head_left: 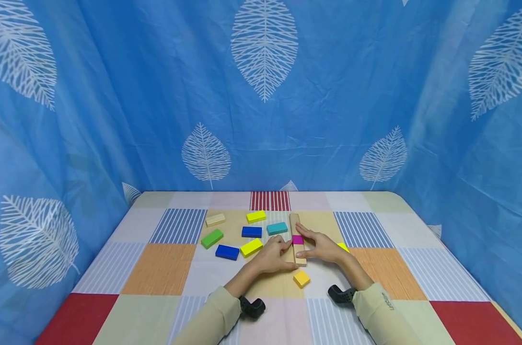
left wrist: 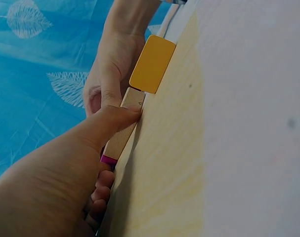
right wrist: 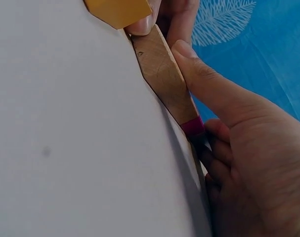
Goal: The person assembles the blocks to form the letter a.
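Observation:
A narrow line of plain wooden blocks (head_left: 295, 221) with a magenta block (head_left: 297, 239) in its middle lies between the two hands. My left hand (head_left: 269, 255) grips it from the left, with the thumb on the near wooden block (left wrist: 121, 132) and the fingers curled beside the magenta part. From the right, my right hand (head_left: 323, 246) holds the same line. Its thumb (right wrist: 185, 49) rests along the near block's edge, and its index finger reaches toward the far part. Just nearer than the line's end is an orange-yellow block (head_left: 301, 279).
Left of the hands lie yellow (head_left: 251, 247), blue (head_left: 227, 252), green (head_left: 212, 238) and teal (head_left: 277, 228) blocks, plus a pale wooden block (head_left: 215, 220). Another yellow block (head_left: 343, 247) shows partly behind the right wrist. A blue leaf-print curtain (head_left: 321, 120) surrounds the patchwork-covered table.

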The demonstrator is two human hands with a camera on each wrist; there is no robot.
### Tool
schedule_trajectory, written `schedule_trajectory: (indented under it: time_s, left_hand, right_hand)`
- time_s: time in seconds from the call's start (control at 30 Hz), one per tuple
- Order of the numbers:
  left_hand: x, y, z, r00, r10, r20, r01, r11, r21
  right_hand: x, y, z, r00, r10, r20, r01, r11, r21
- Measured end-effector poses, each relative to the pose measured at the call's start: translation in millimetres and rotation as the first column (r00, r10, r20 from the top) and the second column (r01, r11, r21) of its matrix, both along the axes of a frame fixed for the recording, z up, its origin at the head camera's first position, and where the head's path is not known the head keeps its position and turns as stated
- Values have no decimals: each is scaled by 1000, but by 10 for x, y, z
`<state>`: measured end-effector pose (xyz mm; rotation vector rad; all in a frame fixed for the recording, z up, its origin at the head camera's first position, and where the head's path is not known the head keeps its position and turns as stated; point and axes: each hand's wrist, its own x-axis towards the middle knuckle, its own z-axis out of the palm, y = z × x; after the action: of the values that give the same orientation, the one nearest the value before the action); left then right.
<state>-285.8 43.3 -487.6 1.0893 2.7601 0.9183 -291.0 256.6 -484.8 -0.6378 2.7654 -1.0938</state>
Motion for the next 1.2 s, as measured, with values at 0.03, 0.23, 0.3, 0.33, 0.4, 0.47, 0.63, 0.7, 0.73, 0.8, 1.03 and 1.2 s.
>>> schedule_trajectory:
  time_s: [0.03,0.23,0.3,0.33,0.4,0.47,0.63,0.7,0.73,0.8,1.03,1.2]
  left_hand:
    - [0,2,-4,1000,-2,-3,2,1000,-1]
    - [7,4,-15,1000,-3,-8,3,1000,-5]
    - [11,4,-14,1000,-1,-4,1,1000,-4]
    - [14,5,-14,1000,0,-4,0,1000,-4]
    - [16,6,-18,1000,4,-7,-4,1000,-7]
    - [21,5,-21,1000,6,-12,-6,1000,-7]
    - [18,4,-35,1000,6,-22,-6,1000,1]
    - [12,5,-44,1000,5,-28,-5,1000,4]
    - [11,4,-48,999,4,-32,-4,1000,7]
    - [8,4,-57,999,3,-42,-3,1000,13]
    - [-8,-9,-35,999,-14,28,12,997,82]
    - [-66,-29,18,995,-3,101,-15,983,184]
  right_hand:
    - [2,4,-4,1000,0,-1,0,1000,-2]
    - [6,22,-31,1000,5,-6,-5,1000,-10]
    - [5,23,-34,1000,6,-8,-6,1000,-10]
    - [6,23,-34,1000,6,-8,-6,1000,-10]
    - [5,22,-34,1000,5,-7,-5,1000,-8]
    - [6,20,-35,1000,3,-6,-3,1000,-7]
    - [12,21,-41,1000,-1,2,1,1000,-17]
    - [15,21,-40,1000,2,1,-2,1000,-20]
    - [17,22,-39,1000,3,1,-3,1000,-21]
    - [21,23,-36,1000,5,-1,-5,1000,-20]
    - [19,20,-16,1000,3,-2,-3,1000,-9]
    - [4,18,-20,999,33,-27,-33,999,-22]
